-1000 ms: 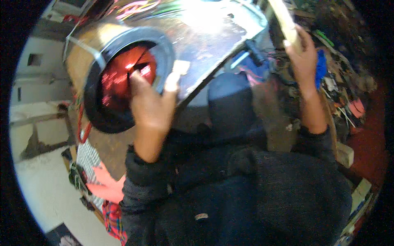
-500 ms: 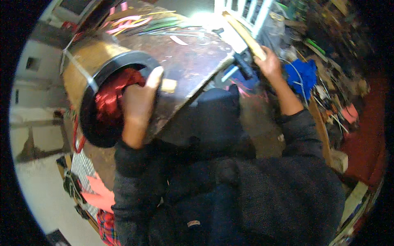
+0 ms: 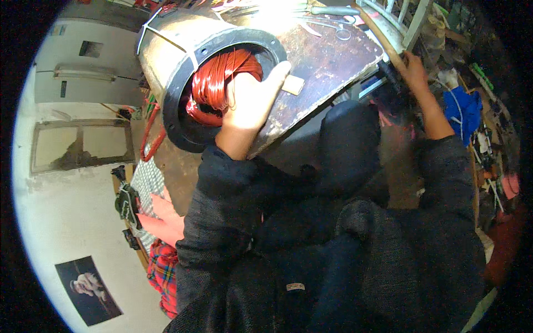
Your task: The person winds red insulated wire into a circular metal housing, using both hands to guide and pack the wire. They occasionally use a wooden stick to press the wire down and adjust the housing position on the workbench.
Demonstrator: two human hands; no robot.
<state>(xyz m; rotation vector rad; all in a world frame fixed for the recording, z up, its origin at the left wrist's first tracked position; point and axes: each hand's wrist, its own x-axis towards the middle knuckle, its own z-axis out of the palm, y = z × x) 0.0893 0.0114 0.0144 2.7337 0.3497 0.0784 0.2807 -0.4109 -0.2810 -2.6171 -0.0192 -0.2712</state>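
A motor stator [image 3: 176, 130] lies on its side on the worktable, its round black flange facing me. Bundles of red enamelled copper wire [image 3: 214, 80] fill its opening. My left hand [image 3: 250, 105] grips the stator's right side, thumb up along the rim and fingers against the windings, their tips partly hidden. Over at the right, my right hand [image 3: 415, 75] is closed around the lower end of a long, slim wooden stick [image 3: 383, 41] that slants up to the left. The stick's far end is near the top of the view.
A small pale wooden block [image 3: 293, 84] lies beside my left thumb. Scissors [image 3: 343, 33] and other hand tools lie at the table's brightly lit far side. Blue cloth [image 3: 462, 114] and clutter are at right. A red cable loop [image 3: 152, 133] hangs left of the stator.
The whole view has swung, so the stator, table and both hands appear further right and higher. My left hand stays on the stator and my right keeps the stick.
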